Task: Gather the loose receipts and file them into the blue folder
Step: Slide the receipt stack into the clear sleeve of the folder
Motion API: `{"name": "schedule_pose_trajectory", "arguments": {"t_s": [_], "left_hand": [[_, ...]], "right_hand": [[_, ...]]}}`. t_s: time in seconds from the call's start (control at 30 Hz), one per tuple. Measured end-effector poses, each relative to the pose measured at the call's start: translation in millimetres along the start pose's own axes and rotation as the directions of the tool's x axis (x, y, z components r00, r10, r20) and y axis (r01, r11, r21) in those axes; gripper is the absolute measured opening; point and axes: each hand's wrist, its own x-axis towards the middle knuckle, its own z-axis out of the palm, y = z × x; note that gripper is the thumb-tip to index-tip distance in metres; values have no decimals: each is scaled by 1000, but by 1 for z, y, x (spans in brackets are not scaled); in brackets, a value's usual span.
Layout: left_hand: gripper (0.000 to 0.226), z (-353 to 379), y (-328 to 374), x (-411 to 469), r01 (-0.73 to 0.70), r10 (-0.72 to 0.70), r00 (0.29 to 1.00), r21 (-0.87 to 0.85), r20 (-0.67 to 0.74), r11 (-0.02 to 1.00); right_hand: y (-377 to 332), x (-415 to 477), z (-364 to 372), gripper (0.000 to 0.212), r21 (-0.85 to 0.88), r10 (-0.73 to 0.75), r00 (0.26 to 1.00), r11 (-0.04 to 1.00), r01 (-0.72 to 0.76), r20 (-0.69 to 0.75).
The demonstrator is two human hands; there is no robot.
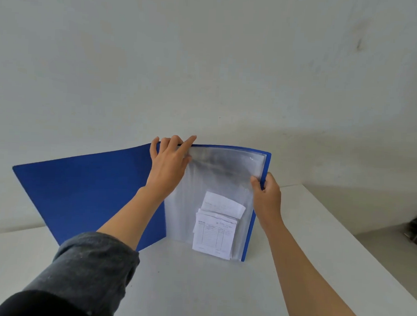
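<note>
Head cam: receipts (216, 233) sit low in the sleeve (201, 181) (filed, I'd say). Left hand (168, 165) grips the blue folder (80, 189) by its top and right hand (267, 192) pinches its right edge. It opens leftward.

Receipts (217, 227) in folder (85, 190) sleeve, on table (195, 290).

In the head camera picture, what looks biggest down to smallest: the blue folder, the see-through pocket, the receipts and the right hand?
1. blue folder
2. see-through pocket
3. receipts
4. right hand, which looks only a little smaller than the receipts.
</note>
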Motion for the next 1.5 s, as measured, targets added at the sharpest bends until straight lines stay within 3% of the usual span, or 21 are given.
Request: {"name": "schedule_pose_trajectory", "arguments": {"t_s": [0.1,0.23,0.3,0.37,0.47,0.53,0.6,0.63,0.77,0.9,1.0,1.13,1.27,1.4,1.5], "left_hand": [[51,7,-2,5,-16,16,1000,3,4,1000],[63,9,-7,8,-50,50,998,1,32,999],[66,10,-8,9,-68,68,997,-4,43,998],[68,11,-8,9,-83,83,996,-4,45,997],[69,13,-10,10,-92,93,995,-15,43,996],[69,14,-10,11,-95,95,994,-18,44,995],[68,14,-10,11,-92,93,995,-21,42,996],[67,14,-11,11,-89,90,995,-24,44,996],[66,11,-13,12,-73,76,995,-38,65,997],[65,9,-11,12,-69,73,993,-50,90,996],[65,9,-8,11,-72,77,993,-57,87,996],[64,8,-8,10,-70,74,994,-49,74,996],[62,4,-12,8,-49,52,996,-51,66,997],[62,5,-8,7,-73,76,995,-45,66,996],[61,7,-5,8,-65,68,995,-49,69,997]], "right_hand": [[3,1,0,19,11,9,1000,1000,-9,11],[-5,4,9,68,-32,14,999,999,-15,-34],[-7,3,17,96,-121,-135,982,985,120,-131],[-9,4,21,105,-338,-328,929,905,257,-170],[-14,10,24,77,-594,-572,818,680,431,-61],[-14,13,26,47,-648,-650,758,553,523,57],[-11,13,30,18,-634,-671,730,510,581,128],[-10,12,31,8,-626,-668,731,513,588,139],[-15,8,28,13,-513,-624,753,586,627,209],[-16,11,19,16,-471,-453,833,687,554,319],[-31,13,18,22,-418,-423,880,775,475,215],[-46,15,25,27,-401,-516,830,729,555,212],[-40,12,22,18,-369,-450,869,787,495,206],[-44,16,23,42,-408,-484,845,741,534,226],[-45,16,24,27,-407,-442,850,747,525,286]]}}
